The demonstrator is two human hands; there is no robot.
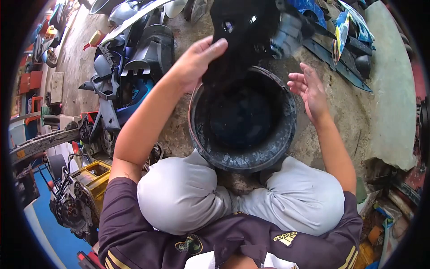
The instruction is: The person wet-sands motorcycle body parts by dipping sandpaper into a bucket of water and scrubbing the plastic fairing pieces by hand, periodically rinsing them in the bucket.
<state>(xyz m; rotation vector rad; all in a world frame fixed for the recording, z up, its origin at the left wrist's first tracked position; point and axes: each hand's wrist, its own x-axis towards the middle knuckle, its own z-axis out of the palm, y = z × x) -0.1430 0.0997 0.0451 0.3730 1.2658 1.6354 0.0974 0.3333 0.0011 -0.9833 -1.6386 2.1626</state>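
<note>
Above the far rim of a round black tub [242, 161] hangs a large glossy black plastic part [239, 31], partly blurred. My left hand [201, 58] grips its left edge, thumb on top, fingers partly hidden. My right hand [310, 89] is raised beside the tub's right rim, fingers apart and holding nothing. The tub stands on the ground between my knees; its dark inside holds what looks like liquid.
Dark and blue motorcycle fairings [148, 54] lie at the left. Further body panels [342, 67] are at the upper right, beside a pale slab [389, 89]. A yellow crate [94, 175] and an engine [74, 206] stand at the lower left.
</note>
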